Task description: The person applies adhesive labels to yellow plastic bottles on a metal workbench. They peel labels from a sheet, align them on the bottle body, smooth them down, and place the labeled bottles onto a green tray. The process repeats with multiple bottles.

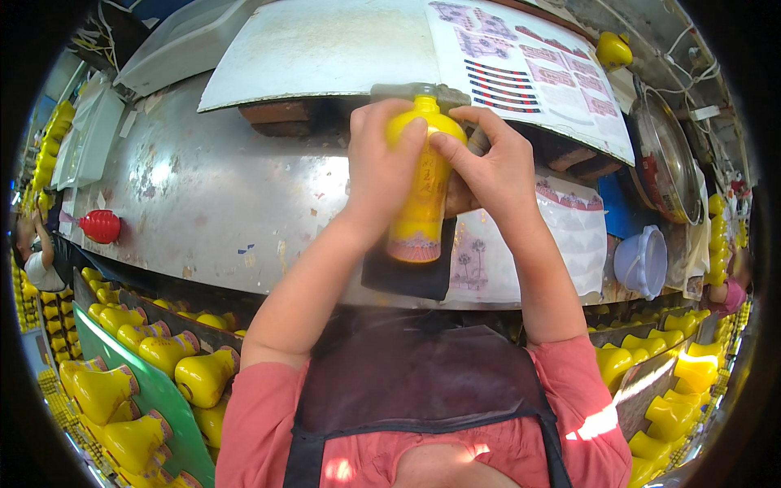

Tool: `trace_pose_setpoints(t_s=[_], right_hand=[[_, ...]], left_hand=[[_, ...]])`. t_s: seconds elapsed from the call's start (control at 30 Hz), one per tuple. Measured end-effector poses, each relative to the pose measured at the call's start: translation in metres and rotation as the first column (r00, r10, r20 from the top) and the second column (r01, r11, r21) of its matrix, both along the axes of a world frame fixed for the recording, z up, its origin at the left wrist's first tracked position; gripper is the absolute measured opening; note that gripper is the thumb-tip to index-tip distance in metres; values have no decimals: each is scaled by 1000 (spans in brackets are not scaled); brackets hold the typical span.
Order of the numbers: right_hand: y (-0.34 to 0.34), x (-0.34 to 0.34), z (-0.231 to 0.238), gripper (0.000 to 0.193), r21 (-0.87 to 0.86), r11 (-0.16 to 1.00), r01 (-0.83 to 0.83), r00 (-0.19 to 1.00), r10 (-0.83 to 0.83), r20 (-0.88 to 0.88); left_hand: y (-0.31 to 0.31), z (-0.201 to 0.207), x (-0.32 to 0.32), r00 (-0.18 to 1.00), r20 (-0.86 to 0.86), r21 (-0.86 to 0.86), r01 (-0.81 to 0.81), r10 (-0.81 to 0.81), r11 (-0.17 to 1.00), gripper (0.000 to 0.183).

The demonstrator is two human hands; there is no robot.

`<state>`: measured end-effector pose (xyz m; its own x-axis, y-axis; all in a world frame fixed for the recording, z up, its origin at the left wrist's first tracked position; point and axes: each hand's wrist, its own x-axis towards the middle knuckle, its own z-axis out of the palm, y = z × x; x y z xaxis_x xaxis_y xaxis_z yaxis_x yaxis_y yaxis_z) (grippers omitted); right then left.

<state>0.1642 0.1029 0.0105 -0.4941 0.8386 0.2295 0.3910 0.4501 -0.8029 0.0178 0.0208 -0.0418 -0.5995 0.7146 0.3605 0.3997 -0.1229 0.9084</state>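
A glossy yellow vase with a narrow neck and a pinkish patterned band round its foot is between my two hands. My left hand closes round its shoulder from the left, thumb pressed on the front. From the right, my right hand grips the shoulder, its thumb on the vase near the other thumb. Fine markings run down the front of the vase. Its neck points away from me, against a greyish support, and its foot is over a black cloth at the table's near edge.
A white board propped on bricks carries sheets of purple decals. More decals lie right of the vase. A red ribbed pot stands left, a lilac bucket right. Yellow vases crowd both sides below the table.
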Motion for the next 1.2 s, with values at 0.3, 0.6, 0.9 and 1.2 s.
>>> trace_pose_setpoints(t_s=[0.3, 0.6, 0.9, 1.2], right_hand=[[0, 3, 1, 30, 19, 993, -113, 992, 114, -49], [-21, 5, 5, 41, 568, 788, -238, 944, 51, 326], [-17, 6, 16, 44, 614, 722, -318, 926, 97, 365], [-13, 8, 20, 53, 465, 792, -396, 861, 145, 487]], left_hand=[[-1, -2, -3, 995, 62, 22, 79, -81, 997, 33], [1, -4, -2, 996, 68, 65, 51, -55, 997, 34], [-4, -5, 1, 998, -51, 79, 42, -38, 996, 32], [-9, -14, 3, 989, -146, 72, 44, -33, 996, 46]])
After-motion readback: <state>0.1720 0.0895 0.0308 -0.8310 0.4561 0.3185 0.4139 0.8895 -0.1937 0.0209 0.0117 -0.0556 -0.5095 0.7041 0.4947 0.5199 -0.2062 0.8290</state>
